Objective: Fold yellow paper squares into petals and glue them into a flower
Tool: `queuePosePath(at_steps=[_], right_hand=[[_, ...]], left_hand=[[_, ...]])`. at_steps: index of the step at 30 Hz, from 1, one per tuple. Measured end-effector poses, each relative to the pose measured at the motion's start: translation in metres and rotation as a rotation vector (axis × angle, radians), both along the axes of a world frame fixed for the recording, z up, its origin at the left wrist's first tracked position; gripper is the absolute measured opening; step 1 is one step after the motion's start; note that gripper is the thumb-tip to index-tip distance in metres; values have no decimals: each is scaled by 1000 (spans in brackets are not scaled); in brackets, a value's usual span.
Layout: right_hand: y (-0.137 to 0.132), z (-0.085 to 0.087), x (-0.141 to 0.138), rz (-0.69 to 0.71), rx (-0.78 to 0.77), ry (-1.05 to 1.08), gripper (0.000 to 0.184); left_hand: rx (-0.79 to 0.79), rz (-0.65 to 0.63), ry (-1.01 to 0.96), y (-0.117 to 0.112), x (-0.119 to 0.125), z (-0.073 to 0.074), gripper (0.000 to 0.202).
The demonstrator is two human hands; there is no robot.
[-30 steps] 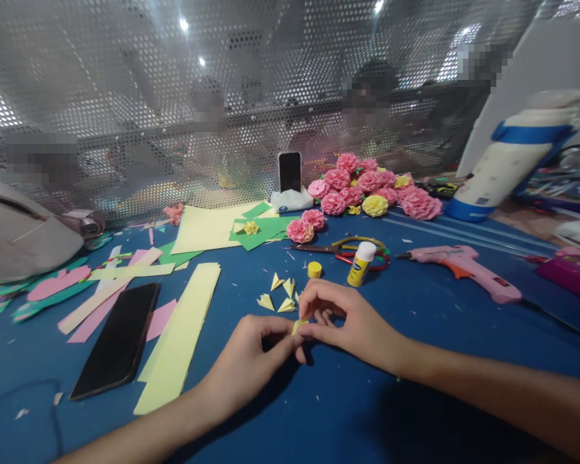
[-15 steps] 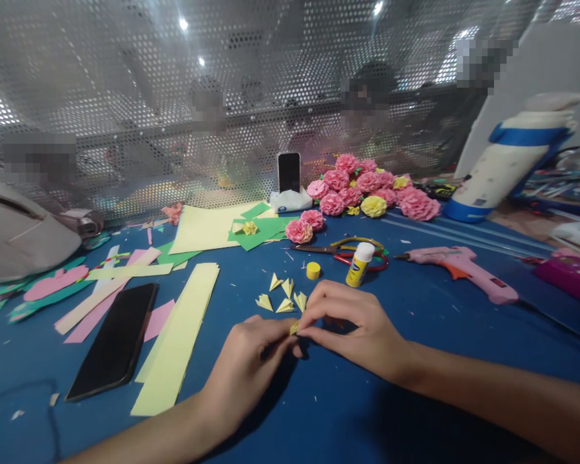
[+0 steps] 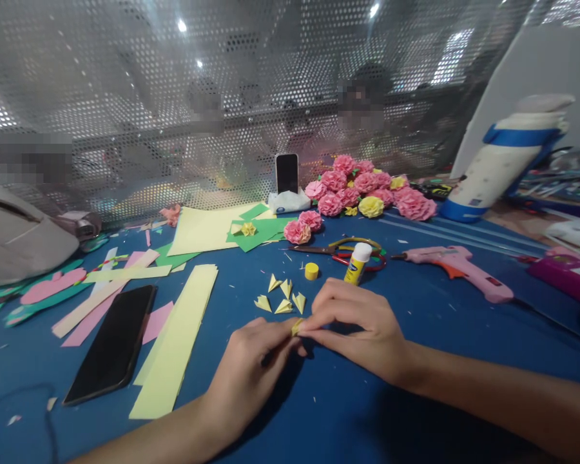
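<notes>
Between my fingertips is a small folded piece of yellow paper [image 3: 296, 327], mostly covered by the fingers. My left hand [image 3: 255, 357] pinches it from the left, and my right hand [image 3: 360, 325] pinches it from the right. Just beyond them lie several folded yellow paper petals [image 3: 283, 306], loosely grouped on the blue table. A glue stick [image 3: 356, 265] stands uncapped behind my right hand, its yellow cap [image 3: 312, 270] to the left. Scissors [image 3: 343, 250] with red and yellow handles lie behind the glue stick.
Yellow paper strips [image 3: 178, 341] and a dark phone [image 3: 113, 341] lie to the left. At the back are pink paper flowers [image 3: 336, 182] and a propped-up phone [image 3: 287, 173]. On the right are a pink glue gun [image 3: 464, 265] and a bottle [image 3: 505, 161].
Both hands keep their pinch on the small yellow paper, with only a slight shift of the fingers. The whole view has moved a little.
</notes>
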State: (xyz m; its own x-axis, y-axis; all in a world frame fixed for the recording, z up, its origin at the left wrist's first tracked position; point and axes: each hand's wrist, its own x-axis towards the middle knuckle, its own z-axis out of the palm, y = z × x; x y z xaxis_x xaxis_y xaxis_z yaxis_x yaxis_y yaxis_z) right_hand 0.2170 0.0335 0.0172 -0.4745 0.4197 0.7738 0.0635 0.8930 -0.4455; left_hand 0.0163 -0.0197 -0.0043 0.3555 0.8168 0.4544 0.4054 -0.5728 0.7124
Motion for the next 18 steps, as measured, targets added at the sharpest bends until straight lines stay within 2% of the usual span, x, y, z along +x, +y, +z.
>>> queuePosePath(at_steps=[5,11,18], right_hand=[[0,0,-1,12,20,-14,4],[2,-1,-3,16,23,-52,4],[0,0,-1,-85,74,-216,8]], left_hand=[[16,-10,-27,0,2,2,18],[-2,-22,-41,-1,-1,-3,18],[-67,-14,-53,0,3,-3,21]])
